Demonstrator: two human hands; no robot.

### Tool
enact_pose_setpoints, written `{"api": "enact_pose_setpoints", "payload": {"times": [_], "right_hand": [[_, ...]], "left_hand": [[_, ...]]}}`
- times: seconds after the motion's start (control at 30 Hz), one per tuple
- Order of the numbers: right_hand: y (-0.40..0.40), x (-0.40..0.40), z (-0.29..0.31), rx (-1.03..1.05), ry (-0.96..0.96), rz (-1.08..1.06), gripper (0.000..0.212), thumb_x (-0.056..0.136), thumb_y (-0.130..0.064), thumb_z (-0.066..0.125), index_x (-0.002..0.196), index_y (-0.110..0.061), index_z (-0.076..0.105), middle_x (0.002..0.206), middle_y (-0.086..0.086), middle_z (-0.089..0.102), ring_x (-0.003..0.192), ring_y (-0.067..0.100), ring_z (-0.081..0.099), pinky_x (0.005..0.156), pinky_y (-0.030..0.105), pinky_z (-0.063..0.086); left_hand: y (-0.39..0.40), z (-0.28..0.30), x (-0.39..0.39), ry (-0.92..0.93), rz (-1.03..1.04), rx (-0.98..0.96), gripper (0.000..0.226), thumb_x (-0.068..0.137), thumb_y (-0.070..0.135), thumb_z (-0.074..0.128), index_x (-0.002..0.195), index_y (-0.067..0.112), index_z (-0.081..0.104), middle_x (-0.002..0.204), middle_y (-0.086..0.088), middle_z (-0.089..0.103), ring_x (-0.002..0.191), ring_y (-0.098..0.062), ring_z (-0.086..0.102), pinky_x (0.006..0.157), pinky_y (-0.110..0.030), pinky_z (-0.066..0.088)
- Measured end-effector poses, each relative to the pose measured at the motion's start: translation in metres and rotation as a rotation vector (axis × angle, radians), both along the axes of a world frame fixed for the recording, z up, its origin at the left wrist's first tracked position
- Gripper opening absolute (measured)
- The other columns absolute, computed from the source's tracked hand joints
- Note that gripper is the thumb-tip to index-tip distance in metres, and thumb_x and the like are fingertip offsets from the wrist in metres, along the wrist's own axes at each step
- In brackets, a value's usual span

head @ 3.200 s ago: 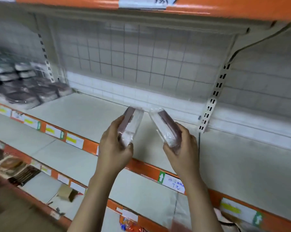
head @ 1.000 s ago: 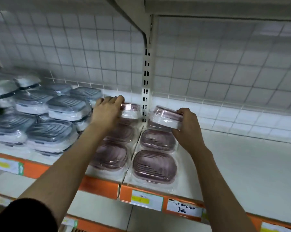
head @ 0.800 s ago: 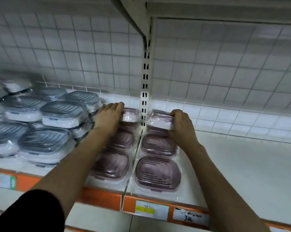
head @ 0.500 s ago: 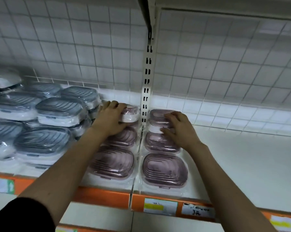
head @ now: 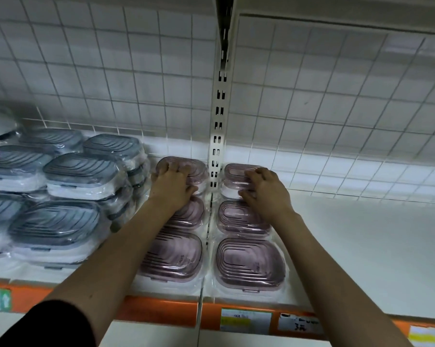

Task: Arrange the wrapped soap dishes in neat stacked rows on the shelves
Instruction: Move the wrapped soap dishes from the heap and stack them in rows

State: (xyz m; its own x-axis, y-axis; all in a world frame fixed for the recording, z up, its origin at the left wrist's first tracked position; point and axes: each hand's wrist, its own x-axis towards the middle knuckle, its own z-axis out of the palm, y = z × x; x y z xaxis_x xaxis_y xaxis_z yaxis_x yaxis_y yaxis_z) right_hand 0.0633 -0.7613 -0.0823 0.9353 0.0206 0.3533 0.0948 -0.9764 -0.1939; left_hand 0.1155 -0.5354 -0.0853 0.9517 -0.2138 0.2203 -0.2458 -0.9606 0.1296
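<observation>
Pink soap dishes | lay in two rows on shelf | left hand pressed flat, fingers loose, on rear-left dish | right hand likewise on rear-right dish

1. My left arm is bare and reaches up and forward from the lower left; a dark sleeve covers it near the bottom edge.
2. My left hand lies palm down, fingers stretched forward and slightly spread, thumb pointing right.
3. My right arm is bare and reaches up from the lower right, angled inward.
4. My right hand lies palm down, fingers loosely bent and pointing left and forward, thumb tucked low on the left.
5. The two hands sit level, near each other but apart.
</observation>
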Motion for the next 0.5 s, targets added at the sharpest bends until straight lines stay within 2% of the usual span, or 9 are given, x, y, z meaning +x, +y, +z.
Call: {"api": "enact_pose_setpoints", "payload": {"times": [0.17,0.5], "right_hand": [[0.011,0.007,-0.003,-0.032,0.003,-0.076,0.049,0.091,-0.038,0.051,0.136,-0.019,0.044,0.135,0.008,0.043,0.128,0.026,0.035,0.104,0.033,0.029],[0.016,0.006,-0.005,-0.051,0.044,-0.081,0.051,0.092,-0.035,0.049,0.138,-0.015,0.040,0.138,0.009,0.043,0.132,0.030,0.030,0.112,0.037,0.024]], "left_hand": [[-0.004,-0.001,-0.003,0.007,0.039,-0.012,0.059,0.091,0.044,0.053,0.141,0.021,0.034,0.147,-0.010,0.031,0.137,-0.035,0.022,0.105,-0.052,0.034],[-0.008,-0.002,0.000,0.027,0.057,-0.027,0.057,0.092,0.040,0.052,0.141,0.018,0.033,0.147,-0.015,0.032,0.138,-0.038,0.019,0.106,-0.054,0.029]]}}
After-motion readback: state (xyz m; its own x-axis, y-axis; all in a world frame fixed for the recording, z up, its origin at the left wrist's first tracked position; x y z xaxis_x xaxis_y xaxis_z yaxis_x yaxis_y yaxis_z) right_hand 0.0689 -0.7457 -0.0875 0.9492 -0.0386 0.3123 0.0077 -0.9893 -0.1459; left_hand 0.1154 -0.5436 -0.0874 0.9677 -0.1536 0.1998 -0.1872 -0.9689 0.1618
